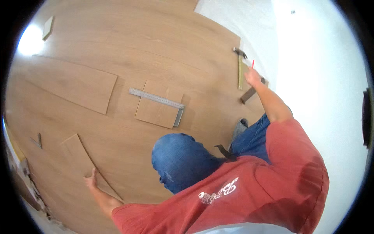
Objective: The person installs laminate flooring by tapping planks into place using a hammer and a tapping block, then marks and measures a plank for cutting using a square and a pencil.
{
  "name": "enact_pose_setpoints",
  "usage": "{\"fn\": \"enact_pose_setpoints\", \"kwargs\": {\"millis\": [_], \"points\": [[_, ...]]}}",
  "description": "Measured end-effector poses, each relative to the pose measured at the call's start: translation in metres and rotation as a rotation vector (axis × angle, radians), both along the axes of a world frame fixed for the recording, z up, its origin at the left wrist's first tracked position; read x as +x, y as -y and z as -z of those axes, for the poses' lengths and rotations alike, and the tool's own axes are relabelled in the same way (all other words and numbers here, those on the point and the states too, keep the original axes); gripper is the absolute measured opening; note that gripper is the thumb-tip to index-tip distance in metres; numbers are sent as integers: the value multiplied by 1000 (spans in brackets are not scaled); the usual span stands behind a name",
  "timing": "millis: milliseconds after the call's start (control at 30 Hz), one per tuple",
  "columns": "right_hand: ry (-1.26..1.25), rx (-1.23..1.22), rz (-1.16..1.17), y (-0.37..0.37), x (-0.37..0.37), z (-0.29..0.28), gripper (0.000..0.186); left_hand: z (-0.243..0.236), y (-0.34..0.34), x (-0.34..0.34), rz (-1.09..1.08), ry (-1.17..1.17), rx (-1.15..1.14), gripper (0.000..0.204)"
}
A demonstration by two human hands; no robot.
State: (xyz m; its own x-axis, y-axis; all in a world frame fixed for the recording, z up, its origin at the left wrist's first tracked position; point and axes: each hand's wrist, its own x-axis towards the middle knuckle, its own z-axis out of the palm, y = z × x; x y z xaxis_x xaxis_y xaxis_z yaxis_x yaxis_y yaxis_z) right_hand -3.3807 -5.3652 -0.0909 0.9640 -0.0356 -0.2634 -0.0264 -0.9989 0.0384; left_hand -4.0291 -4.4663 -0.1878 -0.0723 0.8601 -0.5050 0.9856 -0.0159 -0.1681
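Note:
At the lower left my left hand (90, 180) grips a narrow wood-look floor plank (80, 154), which has a dark long edge. Thumb and fingers show in part against the board. Out to the right, my right hand (253, 77) is closed around a slim red pencil (253, 63), its tip pointing up. Close beside that hand lies a hammer (240, 72) with a pale handle and dark claw head. A dark brown bar-shaped piece (248, 94) lies just below the hand. Between my hands, a metal try square (157, 97) rests across a short cut plank piece (155, 112).
A longer loose plank (85, 84) lies on the laid wood-look floor (156, 43) at left. Small dark tool-like pieces (37, 141) lie near the left edge. White underlay sheeting (233, 15) borders the white wall (327, 97). My bent knee (183, 160) is near the middle.

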Motion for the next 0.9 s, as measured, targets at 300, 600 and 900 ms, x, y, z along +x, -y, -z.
{"fn": "enact_pose_setpoints", "kwargs": {"millis": [300,600,900], "points": [[-254,138,150,-28,74,125,98,-19,43,-65,-212,273,-77,83],[-323,519,780,23,89,137,34,-33,31,50,-162,-52,-140,102],[-128,270,424,45,29,143,42,-46,13,49,-75,-116,-5,141]]}}
